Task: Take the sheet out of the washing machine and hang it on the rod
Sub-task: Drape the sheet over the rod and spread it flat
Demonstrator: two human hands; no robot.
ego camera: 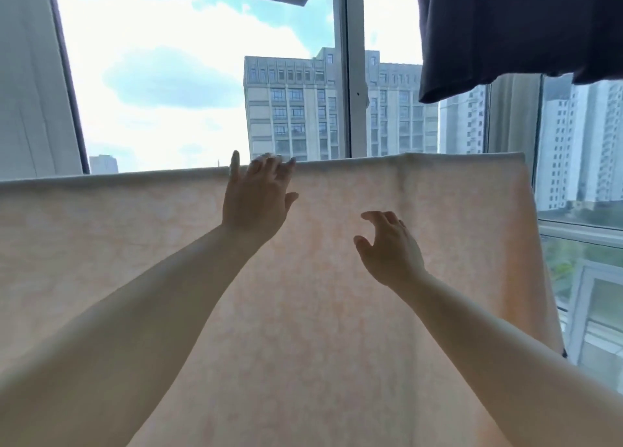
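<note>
Both hands, left (258, 197) and right (387, 244), reach open-fingered and empty toward the draped peach sheet (421, 231).

backlit by window (188, 76) | hands (256, 197) shadowed | fingertips blurred | edges bowed

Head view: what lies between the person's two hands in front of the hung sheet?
Nothing but bare sheet. The left hand reaches its top fold, the right hand is lower, and neither holds anything, as the head view shows.
</note>
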